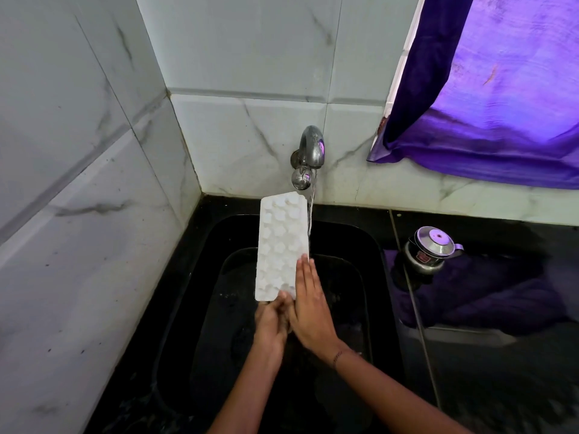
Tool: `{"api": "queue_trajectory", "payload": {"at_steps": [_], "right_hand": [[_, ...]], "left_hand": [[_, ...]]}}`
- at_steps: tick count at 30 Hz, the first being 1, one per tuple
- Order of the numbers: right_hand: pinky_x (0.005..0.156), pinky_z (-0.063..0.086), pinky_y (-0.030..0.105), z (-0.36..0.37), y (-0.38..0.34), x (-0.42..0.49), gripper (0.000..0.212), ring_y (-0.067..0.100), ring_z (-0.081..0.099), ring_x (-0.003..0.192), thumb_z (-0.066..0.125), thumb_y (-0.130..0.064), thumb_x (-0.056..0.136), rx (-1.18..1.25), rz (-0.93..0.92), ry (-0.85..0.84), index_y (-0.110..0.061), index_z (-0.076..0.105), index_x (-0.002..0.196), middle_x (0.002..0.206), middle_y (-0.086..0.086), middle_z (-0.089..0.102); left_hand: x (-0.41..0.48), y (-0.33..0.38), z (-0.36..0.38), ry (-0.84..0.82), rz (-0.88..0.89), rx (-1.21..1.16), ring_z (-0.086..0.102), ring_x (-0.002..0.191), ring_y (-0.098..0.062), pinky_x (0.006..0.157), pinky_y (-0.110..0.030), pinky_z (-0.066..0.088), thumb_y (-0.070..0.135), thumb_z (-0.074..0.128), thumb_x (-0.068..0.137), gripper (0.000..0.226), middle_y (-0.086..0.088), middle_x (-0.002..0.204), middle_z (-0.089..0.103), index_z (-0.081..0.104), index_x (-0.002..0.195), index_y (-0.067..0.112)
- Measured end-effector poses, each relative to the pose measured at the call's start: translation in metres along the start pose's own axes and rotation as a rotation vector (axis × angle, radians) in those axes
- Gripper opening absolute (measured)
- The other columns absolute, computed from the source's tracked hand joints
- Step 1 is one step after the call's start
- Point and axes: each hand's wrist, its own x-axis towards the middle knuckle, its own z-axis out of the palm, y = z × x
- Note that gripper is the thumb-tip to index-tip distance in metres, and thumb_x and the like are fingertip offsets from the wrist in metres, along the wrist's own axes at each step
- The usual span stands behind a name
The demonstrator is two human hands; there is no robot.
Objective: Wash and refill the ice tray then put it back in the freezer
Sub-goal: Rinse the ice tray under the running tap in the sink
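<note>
A white ice tray point(279, 242) with several moulded cups is held lengthwise over the black sink point(360, 245), its far end just under the tap. My left hand point(272, 324) grips the tray's near end. My right hand point(308, 305) lies flat, fingers together, on the tray's near right part. Water runs from the metal tap point(310, 151) in a thin stream point(311, 211) down along the tray's right edge.
Marble-look tiled walls close in on the left and behind the sink. A black counter point(501, 386) extends to the right, with a steel kettle point(430, 250) on it. A purple curtain point(501, 104) hangs at the upper right.
</note>
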Motion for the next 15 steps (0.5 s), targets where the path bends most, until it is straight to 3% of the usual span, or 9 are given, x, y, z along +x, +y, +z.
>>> {"api": "queue_trajectory", "payload": {"at_steps": [4,7,10,13,15], "right_hand": [[0.120,-0.009,0.032,0.000,0.005,-0.003,0.070,0.008,-0.022,0.143,0.015,-0.051,0.097,-0.088,-0.028,0.013,-0.012,-0.013,0.148,0.157,0.001,-0.021],[0.118,-0.011,0.034,-0.015,0.012,0.024,0.075,0.014,-0.024,0.143,0.009,-0.057,0.094,-0.171,-0.037,0.012,-0.011,-0.015,0.147,0.156,0.005,-0.025],[0.118,-0.010,0.041,-0.042,0.027,0.065,0.077,0.020,-0.023,0.144,0.008,-0.059,0.094,-0.431,-0.120,0.024,-0.009,-0.012,0.149,0.156,0.009,-0.022],[0.119,-0.004,0.046,-0.072,0.032,0.098,0.074,0.023,-0.019,0.145,0.004,-0.053,0.092,-0.576,-0.166,0.008,-0.008,-0.005,0.150,0.157,0.010,-0.015],[0.119,-0.005,0.046,-0.081,0.029,0.112,0.074,0.024,-0.014,0.145,0.000,-0.051,0.090,-0.642,-0.209,-0.027,-0.007,-0.004,0.150,0.158,0.013,-0.009]], "left_hand": [[0.001,0.003,-0.003,0.031,-0.019,0.042,0.069,0.059,-0.013,0.049,-0.022,0.055,-0.001,0.052,0.090,0.016,-0.003,0.067,0.072,0.058,0.105,0.001],[-0.002,0.002,0.000,-0.027,0.010,0.040,0.071,0.064,-0.014,0.056,-0.025,0.055,-0.002,0.050,0.090,0.019,-0.001,0.075,0.074,0.058,0.103,0.009],[-0.007,0.002,0.002,-0.030,0.016,0.049,0.070,0.061,-0.013,0.056,-0.028,0.056,-0.005,0.047,0.091,0.022,-0.003,0.086,0.072,0.056,0.103,0.011],[-0.007,0.004,0.001,-0.037,0.019,0.069,0.067,0.078,-0.020,0.051,-0.027,0.057,-0.008,0.046,0.091,0.023,-0.012,0.107,0.061,0.053,0.109,0.005],[-0.006,0.006,0.003,-0.045,0.027,0.089,0.063,0.087,-0.023,0.053,-0.027,0.058,-0.008,0.046,0.091,0.024,-0.012,0.110,0.060,0.051,0.109,0.007]]}}
